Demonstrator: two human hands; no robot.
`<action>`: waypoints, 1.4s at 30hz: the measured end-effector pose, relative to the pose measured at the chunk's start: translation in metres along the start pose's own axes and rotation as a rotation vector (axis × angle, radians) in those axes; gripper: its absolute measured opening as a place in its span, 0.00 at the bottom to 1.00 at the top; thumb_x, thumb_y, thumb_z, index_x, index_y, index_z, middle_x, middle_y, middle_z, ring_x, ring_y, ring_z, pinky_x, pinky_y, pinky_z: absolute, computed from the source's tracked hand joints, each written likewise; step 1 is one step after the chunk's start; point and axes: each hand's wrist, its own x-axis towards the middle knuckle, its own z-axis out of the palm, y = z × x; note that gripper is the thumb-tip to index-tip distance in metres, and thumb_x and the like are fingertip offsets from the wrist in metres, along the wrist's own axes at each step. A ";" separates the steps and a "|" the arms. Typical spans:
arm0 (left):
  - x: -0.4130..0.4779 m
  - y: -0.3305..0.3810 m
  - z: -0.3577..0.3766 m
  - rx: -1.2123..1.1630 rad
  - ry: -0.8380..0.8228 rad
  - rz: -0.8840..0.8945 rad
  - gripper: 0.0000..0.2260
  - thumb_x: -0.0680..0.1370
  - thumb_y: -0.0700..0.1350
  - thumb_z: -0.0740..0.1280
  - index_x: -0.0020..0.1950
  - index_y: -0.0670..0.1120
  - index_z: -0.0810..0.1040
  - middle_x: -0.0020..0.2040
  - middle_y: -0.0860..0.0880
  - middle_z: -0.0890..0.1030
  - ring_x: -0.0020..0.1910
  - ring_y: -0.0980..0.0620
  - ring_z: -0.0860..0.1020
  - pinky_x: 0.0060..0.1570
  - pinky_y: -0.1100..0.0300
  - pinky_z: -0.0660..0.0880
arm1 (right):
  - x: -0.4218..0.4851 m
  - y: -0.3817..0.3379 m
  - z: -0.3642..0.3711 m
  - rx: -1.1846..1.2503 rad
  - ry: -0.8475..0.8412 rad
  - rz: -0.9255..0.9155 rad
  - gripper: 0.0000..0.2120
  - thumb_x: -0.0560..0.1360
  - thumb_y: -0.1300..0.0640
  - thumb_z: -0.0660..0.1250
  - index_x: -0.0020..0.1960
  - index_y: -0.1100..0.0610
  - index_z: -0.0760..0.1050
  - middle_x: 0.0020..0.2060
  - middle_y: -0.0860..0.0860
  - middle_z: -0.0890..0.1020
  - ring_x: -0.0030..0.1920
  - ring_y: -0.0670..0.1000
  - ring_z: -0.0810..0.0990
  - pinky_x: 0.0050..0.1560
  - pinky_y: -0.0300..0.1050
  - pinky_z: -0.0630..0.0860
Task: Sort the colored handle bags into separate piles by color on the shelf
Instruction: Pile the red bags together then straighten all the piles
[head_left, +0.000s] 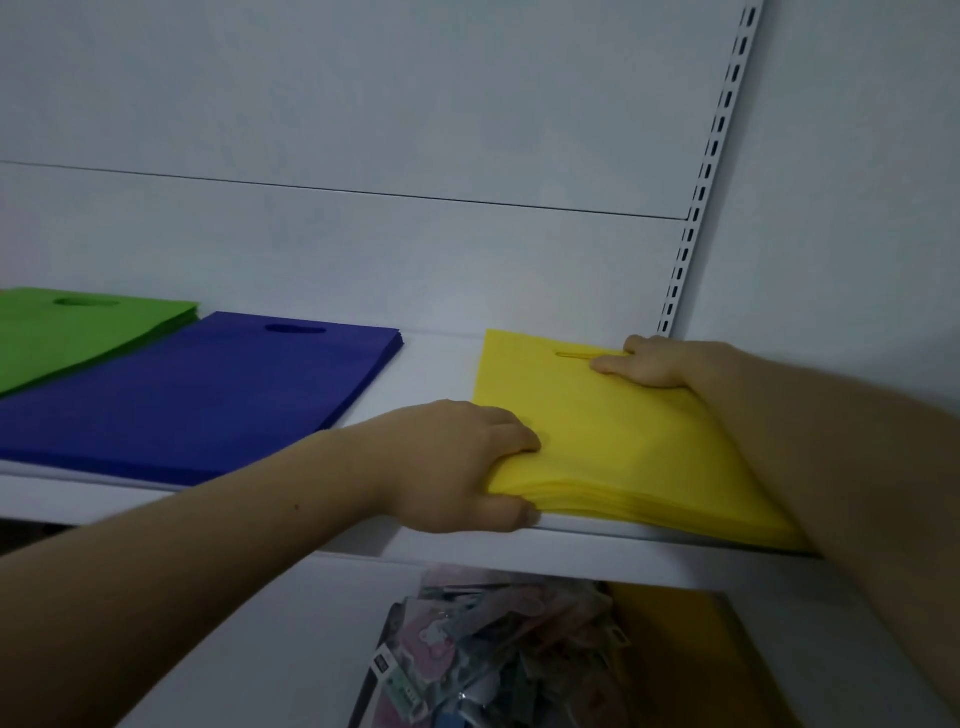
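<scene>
The shelf (441, 552) held three piles: green bags (67, 332) at far left, blue bags (208, 389) beside them, yellow bags (613, 441) apart at right. The left hand (457, 467) pinched the yellow pile's front corner between thumb and fingers. The right hand (655, 364) gripped its far edge. Below lay clear packets (493, 649).

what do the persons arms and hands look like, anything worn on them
Both arms are bare as far as the view reaches, with no sleeves in sight. The left grip and right grip are bare hands: no gloves, no rings, no watch or band at either wrist. The left forearm carries one small dark spot.
</scene>
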 end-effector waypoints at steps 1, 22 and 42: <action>-0.001 -0.001 -0.001 0.002 -0.003 0.001 0.36 0.69 0.67 0.54 0.73 0.51 0.62 0.71 0.52 0.67 0.66 0.50 0.69 0.65 0.54 0.66 | 0.000 0.001 -0.001 0.001 0.001 -0.003 0.48 0.67 0.22 0.51 0.77 0.51 0.52 0.76 0.53 0.56 0.74 0.56 0.58 0.72 0.57 0.58; -0.044 -0.030 -0.013 0.055 -0.070 -0.139 0.30 0.75 0.64 0.59 0.74 0.52 0.62 0.70 0.54 0.66 0.66 0.54 0.68 0.64 0.55 0.67 | 0.010 -0.076 -0.002 -0.057 0.137 -0.022 0.54 0.65 0.21 0.55 0.78 0.55 0.48 0.76 0.57 0.55 0.74 0.61 0.56 0.71 0.58 0.58; -0.038 -0.012 0.000 -0.087 0.051 -0.214 0.38 0.71 0.70 0.60 0.76 0.55 0.56 0.75 0.56 0.58 0.73 0.57 0.55 0.68 0.65 0.53 | 0.017 -0.043 -0.011 0.100 -0.022 0.000 0.54 0.62 0.18 0.50 0.74 0.56 0.62 0.72 0.57 0.66 0.68 0.60 0.69 0.67 0.58 0.67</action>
